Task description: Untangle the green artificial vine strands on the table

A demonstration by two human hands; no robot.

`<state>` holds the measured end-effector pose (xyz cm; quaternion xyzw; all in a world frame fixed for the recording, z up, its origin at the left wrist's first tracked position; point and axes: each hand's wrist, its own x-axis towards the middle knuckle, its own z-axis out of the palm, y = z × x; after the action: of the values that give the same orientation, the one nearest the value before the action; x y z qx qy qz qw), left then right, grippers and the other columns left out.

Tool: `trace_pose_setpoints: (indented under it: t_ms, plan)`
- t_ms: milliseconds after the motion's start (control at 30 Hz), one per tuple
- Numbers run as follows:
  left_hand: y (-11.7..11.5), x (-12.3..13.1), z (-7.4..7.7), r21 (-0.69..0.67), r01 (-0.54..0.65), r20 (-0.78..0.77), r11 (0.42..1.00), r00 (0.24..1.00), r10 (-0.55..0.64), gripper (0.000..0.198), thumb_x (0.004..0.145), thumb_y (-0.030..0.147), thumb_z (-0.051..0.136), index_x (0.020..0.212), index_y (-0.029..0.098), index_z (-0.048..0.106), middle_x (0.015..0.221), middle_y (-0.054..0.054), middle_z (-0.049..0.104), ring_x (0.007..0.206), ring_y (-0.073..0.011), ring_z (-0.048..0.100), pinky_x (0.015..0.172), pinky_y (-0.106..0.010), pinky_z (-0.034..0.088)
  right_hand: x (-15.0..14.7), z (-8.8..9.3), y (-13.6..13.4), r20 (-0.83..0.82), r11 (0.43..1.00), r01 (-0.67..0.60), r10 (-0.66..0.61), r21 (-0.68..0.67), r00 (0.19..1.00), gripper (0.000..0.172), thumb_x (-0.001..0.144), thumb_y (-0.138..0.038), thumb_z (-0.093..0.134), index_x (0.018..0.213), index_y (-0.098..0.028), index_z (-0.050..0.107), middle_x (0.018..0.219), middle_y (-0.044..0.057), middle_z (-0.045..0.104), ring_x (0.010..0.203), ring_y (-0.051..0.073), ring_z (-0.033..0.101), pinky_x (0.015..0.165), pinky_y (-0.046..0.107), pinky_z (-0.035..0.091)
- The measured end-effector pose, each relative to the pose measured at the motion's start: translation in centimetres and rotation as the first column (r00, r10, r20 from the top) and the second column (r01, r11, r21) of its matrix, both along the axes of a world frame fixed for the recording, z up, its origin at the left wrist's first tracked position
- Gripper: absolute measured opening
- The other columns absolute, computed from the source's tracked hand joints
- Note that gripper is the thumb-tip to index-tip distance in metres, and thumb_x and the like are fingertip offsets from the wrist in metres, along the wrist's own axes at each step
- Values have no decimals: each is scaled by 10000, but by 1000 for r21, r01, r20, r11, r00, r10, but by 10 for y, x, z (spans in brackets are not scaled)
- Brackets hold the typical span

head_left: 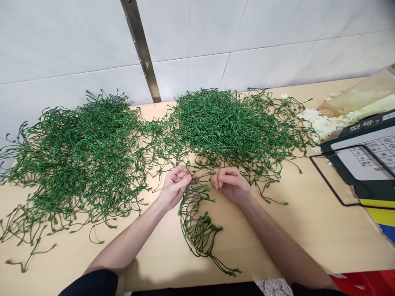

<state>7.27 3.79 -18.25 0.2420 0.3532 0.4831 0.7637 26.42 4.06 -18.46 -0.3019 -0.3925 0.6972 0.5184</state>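
My left hand [175, 188] is closed in a pinch on the top of a strand of green plastic stems [197, 234]. That strand trails over the table toward me in a curve, its many thin stems fanning out to the right with knobby tips. To the right, my right hand [231, 183] is closed, thumb against curled fingers, at the ends of thin green stems that reach across from the left hand. Its fingertips partly hide what they pinch; it looks like a green plastic stem.
Tangled green stems form a left pile [92, 148] and a right pile [222, 123] on the wooden table [277, 242]. White flowers [324, 123], a plastic bottle [361, 92], a dark printed box [367, 152] and a black wire frame [330, 185] are at right. A tiled wall [262, 49] stands behind.
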Motion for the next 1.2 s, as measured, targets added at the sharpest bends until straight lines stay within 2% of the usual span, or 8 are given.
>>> trace_pose_setpoints:
  t_ms: [100,200,300,433,600,733,1000,1200]
  plan:
    - [1,-1,-1,-41,31,18,999,999,-30,388,578,268,889,803,161,591,697,29,657,691,-118,677,696,-249,567,2,3,3,-38,995,96,-97,-26,995,367,724,-393,688,435,-207,557,453,6,487,452,120,433,465,280,392]
    - [2,-3,-3,-68,107,49,992,993,-103,435,579,272,888,869,174,578,709,26,668,581,-93,649,557,-200,554,0,3,4,1,987,127,-127,-97,992,360,732,-395,700,463,-198,565,524,11,540,451,116,458,444,276,403]
    - [0,-3,-4,-56,221,57,974,974,-218,421,605,292,872,853,174,553,692,11,677,526,-102,641,419,-157,499,-4,0,2,105,994,60,-50,-92,993,162,667,-321,801,670,-187,710,657,14,656,513,122,558,485,266,470]
    - [-4,-1,-2,-27,343,-19,939,939,-343,350,659,303,837,783,147,549,678,2,649,505,-98,618,384,-163,508,-7,-5,0,197,998,-59,58,0,979,229,578,-245,874,769,-214,751,695,4,710,591,133,635,555,263,534]
    - [-7,3,0,-14,261,-76,965,962,-261,406,629,241,852,901,167,558,697,49,594,489,-60,556,418,-191,546,-6,-8,2,185,998,-20,8,64,983,160,572,-267,882,661,-222,757,668,15,724,617,140,665,572,258,554]
    - [-6,4,0,-10,227,-61,974,972,-227,500,627,229,848,1013,199,532,746,45,629,529,-79,590,445,-198,545,-5,-9,1,161,999,-36,39,-20,986,172,600,-274,872,732,-224,773,710,17,746,624,146,687,612,276,581]
    - [-8,9,2,14,222,-139,975,966,-217,374,641,275,841,944,123,684,585,45,590,541,-84,573,536,-223,565,-4,-7,1,144,995,-51,64,-90,988,414,638,-248,859,1024,-214,711,692,-4,743,624,118,680,658,235,561]
    - [-9,10,3,15,164,-141,986,977,-160,344,630,289,853,884,111,703,622,16,648,550,-80,585,545,-202,546,-4,-7,0,129,990,-34,52,-138,990,470,598,-216,878,991,-219,620,671,-27,730,605,117,671,617,223,551]
